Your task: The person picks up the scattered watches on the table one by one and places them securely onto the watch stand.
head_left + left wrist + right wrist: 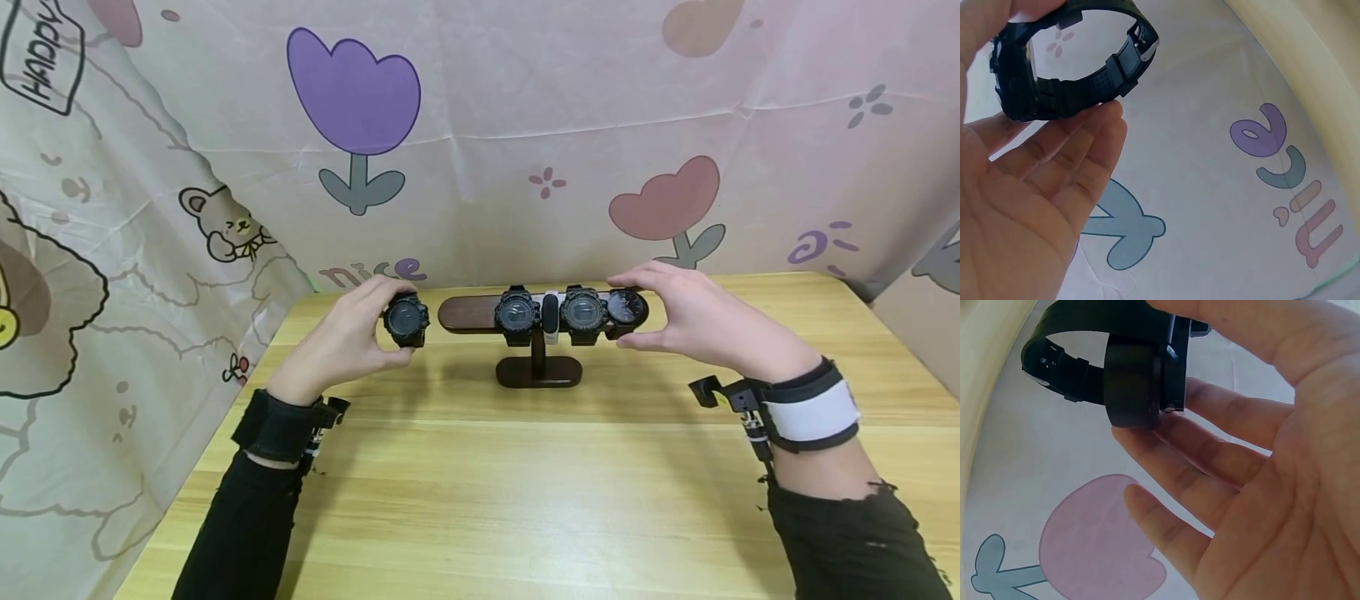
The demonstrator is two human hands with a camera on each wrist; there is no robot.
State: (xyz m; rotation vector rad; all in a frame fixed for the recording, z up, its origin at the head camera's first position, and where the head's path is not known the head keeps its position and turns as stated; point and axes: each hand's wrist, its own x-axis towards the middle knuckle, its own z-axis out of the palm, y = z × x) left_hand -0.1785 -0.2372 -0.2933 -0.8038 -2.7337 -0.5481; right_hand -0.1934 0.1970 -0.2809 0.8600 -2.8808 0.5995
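My left hand (341, 337) pinches a black digital watch (407, 319) between thumb and fingertips, apart from the stand's left end. Its buckled strap (1094, 87) forms a loop in the left wrist view. At the stand's other end, my right hand (697, 321) has thumb and fingers around a black watch with a round dial (624, 307). That watch sits at the tip of the dark wooden watch stand (468, 314). Farther left along the bar are two chunky black watches (517, 313) with a slim black band (551, 312) between them.
The stand's oval base (538, 372) rests toward the back of a light wooden table (525, 492). Behind it hangs a printed cloth (495, 100) with flowers and hearts; another cloth (112, 333) runs along the left side.
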